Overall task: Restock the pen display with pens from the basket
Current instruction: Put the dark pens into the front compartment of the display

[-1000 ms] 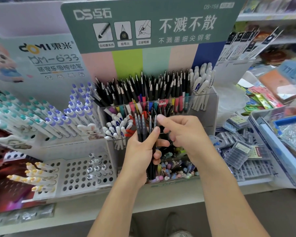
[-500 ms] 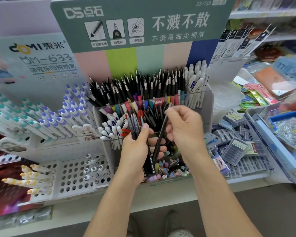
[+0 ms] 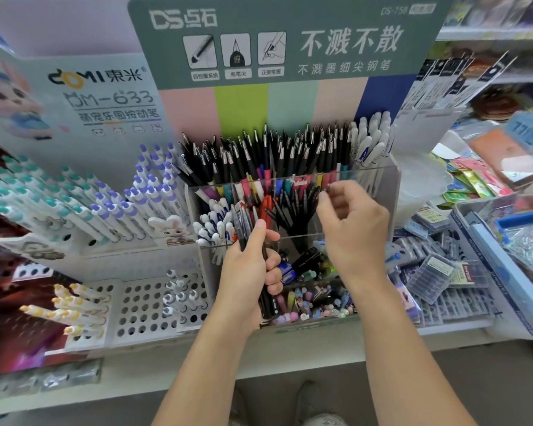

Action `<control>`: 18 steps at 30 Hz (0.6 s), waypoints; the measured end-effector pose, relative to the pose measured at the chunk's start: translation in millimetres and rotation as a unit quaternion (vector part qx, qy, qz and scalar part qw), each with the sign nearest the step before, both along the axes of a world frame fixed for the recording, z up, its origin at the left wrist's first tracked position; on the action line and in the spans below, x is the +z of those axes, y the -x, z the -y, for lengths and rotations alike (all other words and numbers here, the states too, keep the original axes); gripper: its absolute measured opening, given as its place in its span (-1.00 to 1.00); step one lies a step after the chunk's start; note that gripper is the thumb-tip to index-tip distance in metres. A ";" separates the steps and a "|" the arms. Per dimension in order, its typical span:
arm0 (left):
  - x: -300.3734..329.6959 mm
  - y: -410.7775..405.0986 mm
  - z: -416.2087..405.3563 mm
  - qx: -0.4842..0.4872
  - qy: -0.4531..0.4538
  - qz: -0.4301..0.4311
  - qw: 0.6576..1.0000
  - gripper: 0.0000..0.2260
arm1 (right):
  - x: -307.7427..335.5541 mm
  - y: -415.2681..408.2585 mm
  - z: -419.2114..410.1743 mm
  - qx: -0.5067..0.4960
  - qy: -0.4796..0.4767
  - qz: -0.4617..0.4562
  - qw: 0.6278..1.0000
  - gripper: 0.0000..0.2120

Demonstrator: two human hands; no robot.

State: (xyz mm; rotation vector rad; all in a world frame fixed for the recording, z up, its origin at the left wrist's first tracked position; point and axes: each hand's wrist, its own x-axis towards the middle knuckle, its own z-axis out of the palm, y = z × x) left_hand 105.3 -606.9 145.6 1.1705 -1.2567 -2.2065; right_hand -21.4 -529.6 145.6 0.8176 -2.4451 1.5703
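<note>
Up front: left hand (image 3: 247, 265) clenches slim black pen bundle (image 3: 266, 290); right hand (image 3: 350, 224) pinches one pen tip (image 3: 327, 188).

Left of your hands, purple-capped pens (image 3: 154, 192) and teal-capped pens (image 3: 34, 195) lean in a white rack under a DOMI sign (image 3: 99, 96). Below them, yellow-tipped pens (image 3: 71, 305) lie on a perforated tray (image 3: 142, 309). To your right, clear refill boxes (image 3: 434, 272) lie beside a blue bin (image 3: 499, 272).
</note>
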 end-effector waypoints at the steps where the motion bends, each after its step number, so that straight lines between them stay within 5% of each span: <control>1: -0.1 -0.1 0.0 0.005 -0.008 -0.004 1.000 -0.72 | -4.6 -1.1 1.5 0.002 -0.014 -0.008 1.000 -0.95; 13: -0.1 -3.7 -3.9 -0.024 0.014 -0.021 0.999 -0.79 | -11.2 -4.2 1.5 -0.025 -0.018 0.040 0.999 -0.93; 18: -0.4 -1.2 -4.4 -0.054 0.023 -0.027 0.998 -0.80 | 27.0 -10.8 -7.4 0.104 -0.071 0.190 0.974 -0.77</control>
